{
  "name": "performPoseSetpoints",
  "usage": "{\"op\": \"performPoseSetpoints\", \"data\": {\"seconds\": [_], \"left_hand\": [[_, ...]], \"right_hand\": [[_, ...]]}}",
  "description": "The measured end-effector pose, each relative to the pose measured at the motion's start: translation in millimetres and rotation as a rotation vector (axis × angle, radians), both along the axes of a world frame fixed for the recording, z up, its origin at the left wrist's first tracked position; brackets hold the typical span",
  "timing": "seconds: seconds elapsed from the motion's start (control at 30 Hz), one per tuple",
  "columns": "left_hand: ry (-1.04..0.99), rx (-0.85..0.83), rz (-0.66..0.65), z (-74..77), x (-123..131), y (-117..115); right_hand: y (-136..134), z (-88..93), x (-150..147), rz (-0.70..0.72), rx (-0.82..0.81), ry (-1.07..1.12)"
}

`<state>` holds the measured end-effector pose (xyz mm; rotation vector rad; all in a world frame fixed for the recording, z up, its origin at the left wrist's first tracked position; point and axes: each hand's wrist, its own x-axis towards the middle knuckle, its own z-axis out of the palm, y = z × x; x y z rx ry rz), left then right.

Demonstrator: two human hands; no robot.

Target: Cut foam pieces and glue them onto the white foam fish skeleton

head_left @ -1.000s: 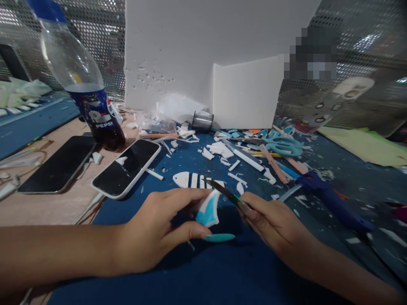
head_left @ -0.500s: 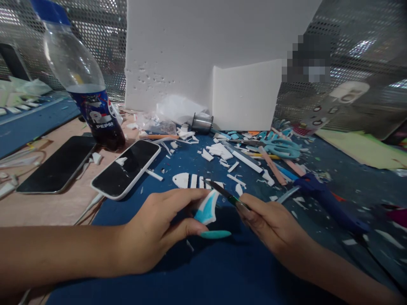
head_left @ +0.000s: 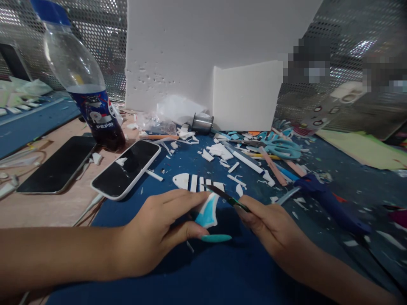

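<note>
Between thumb and forefinger, my left hand pinches a small foam piece, white at the edges with a bright blue face, shaped like a fish tail. My right hand grips a craft knife with a dark, narrow blade. The blade points left and lies at the upper edge of the foam piece; whether it touches is hard to tell. Just beyond, white foam slices lie in a row on the blue mat, the leftmost rounded like a fish head with a small hole.
Foam scraps, blue scissors and a blue glue gun lie behind and right. At left are a white-cased phone, a dark phone and a Pepsi bottle. White foam boards stand at the back.
The knife has shifted slightly left and down along the foam piece's top edge. The left hand still pinches the piece, which has tilted and moved a little.
</note>
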<state>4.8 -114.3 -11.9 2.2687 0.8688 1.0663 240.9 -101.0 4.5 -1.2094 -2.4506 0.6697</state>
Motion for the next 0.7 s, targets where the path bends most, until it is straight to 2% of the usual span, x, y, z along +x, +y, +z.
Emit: {"op": "performPoseSetpoints", "data": {"seconds": [0.1, 0.23, 0.4, 0.57, 0.7], "left_hand": [[0.012, 0.01, -0.028, 1.5, 1.5, 0.4], [0.007, 0.025, -0.051, 2.6, 2.3, 0.9], [0.028, 0.015, -0.086, 4.0, 2.9, 0.5], [-0.007, -0.07, -0.11, 3.4, 4.3, 2.7], [-0.057, -0.17, -0.048, -1.3, 3.4, 7.0]], "right_hand": [[-2.0, -0.7, -0.5, -0.001, -0.003, -0.009], [-4.0, -1.1, -0.6, -0.014, 0.089, -0.052], [-4.9, 0.8, -1.5, 0.003, 0.067, -0.087], [-4.9, -0.4, -2.4, 0.02, 0.122, -0.083], [-4.7, 0.2, -3.4, 0.015, 0.187, 0.004]]}}
